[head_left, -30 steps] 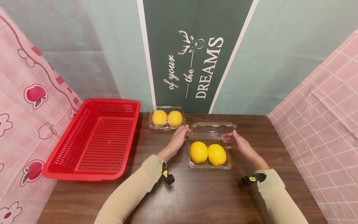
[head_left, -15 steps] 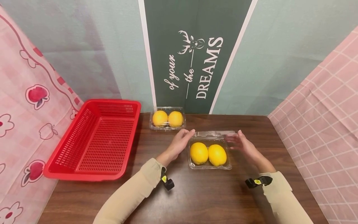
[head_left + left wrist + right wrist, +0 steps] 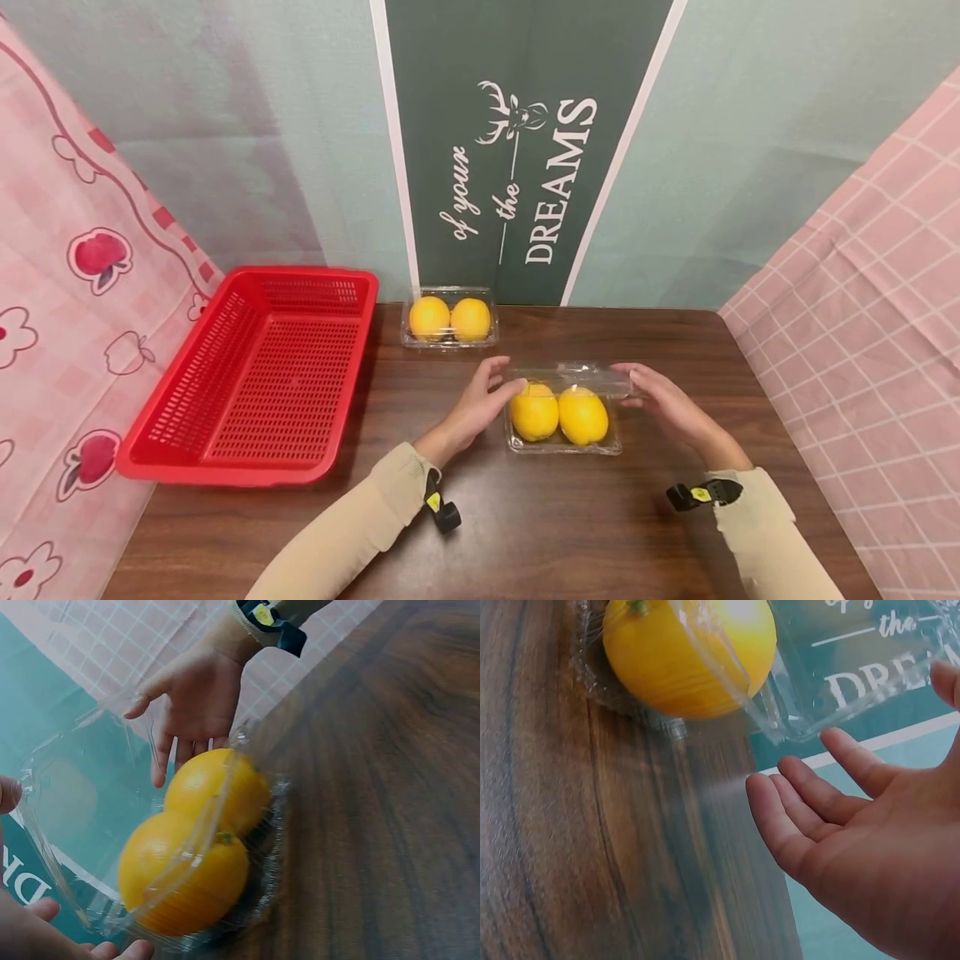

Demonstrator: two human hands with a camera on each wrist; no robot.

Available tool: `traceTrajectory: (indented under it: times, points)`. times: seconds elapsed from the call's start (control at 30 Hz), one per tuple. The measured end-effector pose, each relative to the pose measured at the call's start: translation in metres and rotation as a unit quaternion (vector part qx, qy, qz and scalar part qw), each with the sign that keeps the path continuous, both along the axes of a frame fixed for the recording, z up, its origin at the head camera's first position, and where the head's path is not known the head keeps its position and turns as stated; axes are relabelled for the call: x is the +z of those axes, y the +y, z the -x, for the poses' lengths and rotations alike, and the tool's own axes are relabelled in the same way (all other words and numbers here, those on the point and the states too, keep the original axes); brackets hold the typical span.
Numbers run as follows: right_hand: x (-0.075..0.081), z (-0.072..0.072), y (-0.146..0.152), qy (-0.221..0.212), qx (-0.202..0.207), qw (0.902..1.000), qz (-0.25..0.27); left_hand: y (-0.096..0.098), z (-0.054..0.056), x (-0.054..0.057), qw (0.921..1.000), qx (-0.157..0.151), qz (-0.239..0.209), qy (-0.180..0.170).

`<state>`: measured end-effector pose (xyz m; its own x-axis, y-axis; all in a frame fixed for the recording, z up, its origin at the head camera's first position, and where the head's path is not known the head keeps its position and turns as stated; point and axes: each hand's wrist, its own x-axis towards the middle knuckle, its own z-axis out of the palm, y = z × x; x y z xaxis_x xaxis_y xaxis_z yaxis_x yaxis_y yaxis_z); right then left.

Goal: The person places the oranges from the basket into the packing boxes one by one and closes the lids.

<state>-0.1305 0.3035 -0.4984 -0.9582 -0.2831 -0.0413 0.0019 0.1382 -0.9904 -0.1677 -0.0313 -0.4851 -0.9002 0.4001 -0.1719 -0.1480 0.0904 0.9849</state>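
Observation:
A clear plastic clamshell box (image 3: 564,450) holding two oranges (image 3: 583,417) sits on the table, its transparent lid (image 3: 570,380) tilted partway over the fruit. My left hand (image 3: 474,410) is at the box's left side, thumb against the lid's edge and fingers loosely spread. On the opposite side, my right hand (image 3: 673,408) has its thumb at the lid's right edge. The left wrist view shows the right hand's (image 3: 201,697) fingers extended beside the oranges (image 3: 184,874). Relaxed fingers of the right hand (image 3: 900,832) also show in the right wrist view, below the lid.
Behind and left, a second clear clamshell box (image 3: 450,343) with two oranges stands against the back cloth. A large red plastic basket (image 3: 292,379) lies at the left of the brown wooden table (image 3: 555,533). Patterned pink cloths hang at both sides.
The lid has swung from standing upright at the back to leaning forward over the oranges. Both hands have moved slightly toward the front with it, thumbs at its edges.

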Motion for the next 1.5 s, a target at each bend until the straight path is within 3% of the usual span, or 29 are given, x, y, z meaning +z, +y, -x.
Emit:
traceTrajectory:
  times: [0.23, 0.37, 0.53, 0.8, 1.0, 1.5]
  points:
    - [-0.006, -0.003, 0.007, -0.02, -0.002, 0.998, -0.06, -0.005, -0.009, -0.011, 0.9992, -0.024, -0.009, -0.031]
    - [-0.009, -0.004, 0.01, -0.026, 0.011, 0.9973, -0.068, -0.008, -0.012, -0.017, 0.9985, -0.037, -0.009, -0.04]
    - [-0.012, -0.007, 0.015, -0.042, 0.053, 0.9946, -0.078, -0.011, -0.017, -0.023, 0.9974, -0.048, -0.009, -0.054]
    - [-0.016, -0.012, 0.02, -0.065, 0.147, 0.9801, -0.116, -0.014, -0.021, -0.032, 0.9965, -0.063, 0.004, -0.056]
    - [-0.019, -0.014, 0.019, -0.074, 0.164, 0.9784, -0.101, -0.016, -0.022, -0.035, 0.9962, -0.069, 0.008, -0.053]
    - [-0.019, -0.015, 0.015, -0.066, 0.21, 0.9636, -0.152, -0.018, -0.025, -0.043, 0.9943, -0.083, -0.022, -0.064]
